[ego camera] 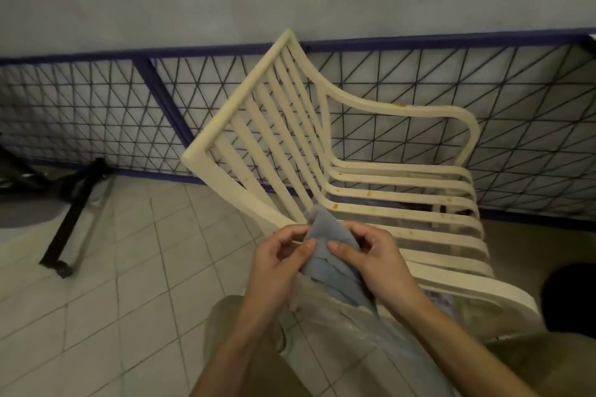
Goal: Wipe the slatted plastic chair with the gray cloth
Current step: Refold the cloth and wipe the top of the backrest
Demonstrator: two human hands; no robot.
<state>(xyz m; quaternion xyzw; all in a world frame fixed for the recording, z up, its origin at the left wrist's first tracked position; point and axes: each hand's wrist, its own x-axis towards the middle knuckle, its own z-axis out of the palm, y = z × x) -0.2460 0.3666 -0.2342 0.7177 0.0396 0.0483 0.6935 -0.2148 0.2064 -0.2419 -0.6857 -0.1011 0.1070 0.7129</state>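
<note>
A person stands over a cream slatted plastic chair (pixel 400 198), both hands raised just in front of it. The left hand (pixel 277 258) and the right hand (pixel 374 255) each pinch a gray cloth (pixel 332 264) between thumb and curled fingers. The cloth is bunched between them, its top poking up above the fingers and its tail hanging below the wrists. It is not touching the chair: the seat lies just beyond and to the right of the hands, the back beyond and above them. Small orange spots (pixel 335 206) dot the slats just past the fingertips. The step looks like readying the cloth. It would go best folded into a flat pad one hand can press with, then drawn along each slat's length rather than across the gaps, rubbing harder at the spots while the free hand steadies the chair.
</note>
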